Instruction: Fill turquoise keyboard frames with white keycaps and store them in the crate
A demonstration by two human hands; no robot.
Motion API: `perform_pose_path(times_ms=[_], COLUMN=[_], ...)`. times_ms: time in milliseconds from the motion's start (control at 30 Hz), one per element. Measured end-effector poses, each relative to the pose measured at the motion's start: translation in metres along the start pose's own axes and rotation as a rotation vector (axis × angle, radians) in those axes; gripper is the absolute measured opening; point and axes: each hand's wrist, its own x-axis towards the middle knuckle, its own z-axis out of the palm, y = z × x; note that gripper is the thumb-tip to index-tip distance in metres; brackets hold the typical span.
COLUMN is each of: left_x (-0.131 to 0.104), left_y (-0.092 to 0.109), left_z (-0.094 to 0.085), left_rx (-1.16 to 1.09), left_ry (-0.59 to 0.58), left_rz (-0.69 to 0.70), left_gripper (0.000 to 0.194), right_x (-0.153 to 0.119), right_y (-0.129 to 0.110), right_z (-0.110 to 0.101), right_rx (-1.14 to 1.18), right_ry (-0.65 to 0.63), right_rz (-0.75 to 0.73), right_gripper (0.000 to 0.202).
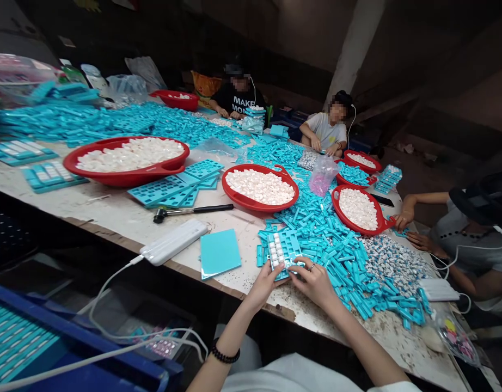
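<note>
Near the table's front edge, my left hand (268, 281) grips a turquoise plastic panel with square openings (291, 243) by its lower left side. Two columns of white keycap-like pieces (276, 249) sit in the panel's left part. My right hand (312, 279) is at the panel's lower right, fingers bent and fingertips close together on its edge; whether a small piece is between them I cannot make out. Just beyond lies a heap of turquoise plastic strips (336, 261). To the left, a flat turquoise plate (220, 252) rests on the table.
Red baskets of white pieces stand at left (124, 177), middle (259, 204) and right (344, 222). A black-handled hammer (194, 210) and a white power bank (173, 242) lie left. Blue-and-white small parts (398, 264) spread rightward. Co-workers sit opposite and at right; a blue crate (83, 332) is below.
</note>
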Motion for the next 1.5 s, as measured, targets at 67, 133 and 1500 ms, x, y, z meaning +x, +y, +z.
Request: perform_pose_path(times_ms=[67,133,1500], left_x=[0.000,0.000,-0.001], left_y=[0.001,0.001,-0.001], left_z=[0.000,0.000,-0.001], left_rx=[-0.008,-0.014,-0.012], left_ry=[0.003,0.007,0.009], left_rz=[0.002,0.001,-0.027], left_gripper=[0.058,0.056,0.057], right_x=[0.002,0.004,0.005], right_y=[0.001,0.002,-0.004], right_z=[-0.001,-0.002,0.005], right_rx=[0.005,0.033,0.309], right_ry=[-0.020,-0.025,0.062], right_rz=[0.016,0.005,0.091], right_gripper=[0.015,0.014,0.018])
